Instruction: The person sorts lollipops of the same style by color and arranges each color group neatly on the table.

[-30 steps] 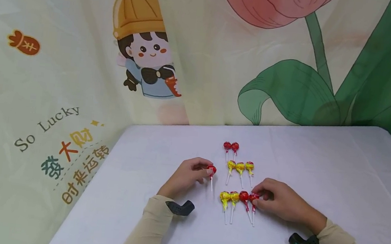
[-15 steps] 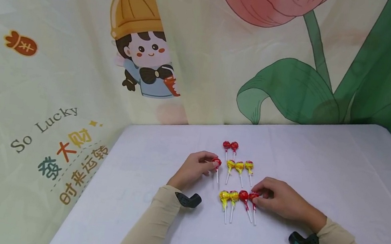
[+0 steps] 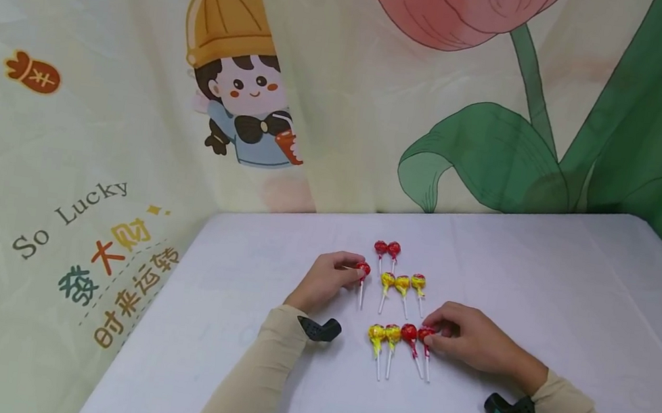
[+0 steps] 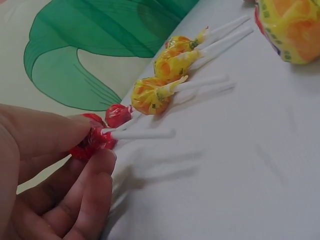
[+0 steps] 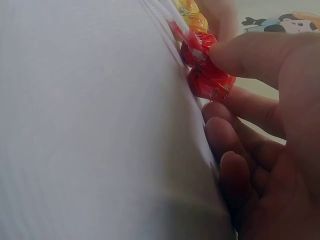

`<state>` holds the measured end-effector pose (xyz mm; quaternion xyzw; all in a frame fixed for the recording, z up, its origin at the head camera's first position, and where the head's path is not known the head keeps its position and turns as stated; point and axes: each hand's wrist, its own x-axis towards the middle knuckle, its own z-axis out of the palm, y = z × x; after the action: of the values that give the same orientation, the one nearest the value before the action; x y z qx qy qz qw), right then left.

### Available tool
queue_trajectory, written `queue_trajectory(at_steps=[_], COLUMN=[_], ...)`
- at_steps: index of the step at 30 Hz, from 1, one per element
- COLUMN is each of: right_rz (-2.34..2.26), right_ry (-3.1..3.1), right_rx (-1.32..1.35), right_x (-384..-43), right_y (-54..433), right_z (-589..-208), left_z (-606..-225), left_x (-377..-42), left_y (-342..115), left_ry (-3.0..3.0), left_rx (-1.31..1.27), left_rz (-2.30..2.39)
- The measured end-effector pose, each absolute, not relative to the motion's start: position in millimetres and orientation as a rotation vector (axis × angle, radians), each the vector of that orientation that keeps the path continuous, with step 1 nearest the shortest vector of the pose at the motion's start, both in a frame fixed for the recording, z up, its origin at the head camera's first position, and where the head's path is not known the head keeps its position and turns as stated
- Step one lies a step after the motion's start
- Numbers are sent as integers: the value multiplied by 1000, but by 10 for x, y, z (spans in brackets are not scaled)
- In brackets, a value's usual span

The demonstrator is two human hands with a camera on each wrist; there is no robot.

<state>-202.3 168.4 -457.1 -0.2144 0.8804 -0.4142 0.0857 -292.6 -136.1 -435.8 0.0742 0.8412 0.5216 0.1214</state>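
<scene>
My left hand [image 3: 327,280] pinches a red-wrapped lollipop [image 3: 363,269] by its head between thumb and fingers, left of the middle row. In the left wrist view its white stick [image 4: 145,134] points away from the hand, with a shadow apart from it on the cloth. My right hand [image 3: 478,337] holds the head of the red lollipop [image 3: 427,354] at the right end of the front row, thumb on its wrapper. Beside that one lies another red lollipop [image 3: 409,333], then two yellow lollipops [image 3: 393,334]. The middle row has three yellow lollipops [image 3: 402,284].
Two red lollipops [image 3: 393,248] lie side by side at the back of the white-covered table [image 3: 543,278]. Behind the table's far edge hangs a printed backdrop [image 3: 352,127]. A black wrist camera [image 3: 320,329] sits on the left wrist, another [image 3: 510,411] on the right.
My left hand has carried its red lollipop forward, level with the middle row, its shift mostly over by half a second ago. The right hand stays at the front row. The view has shifted slightly.
</scene>
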Motion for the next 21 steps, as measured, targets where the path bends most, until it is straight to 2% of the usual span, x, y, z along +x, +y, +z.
queue_trajectory(at_steps=[21], right_rz=[-1249], right_ry=[2620], right_rx=[-672], right_x=[-2022], right_y=[1698], right_z=[-4562], left_z=[-4343], left_x=[-3111], left_y=[-1293], left_ry=[2493], left_rx=[45], left_rz=[1573])
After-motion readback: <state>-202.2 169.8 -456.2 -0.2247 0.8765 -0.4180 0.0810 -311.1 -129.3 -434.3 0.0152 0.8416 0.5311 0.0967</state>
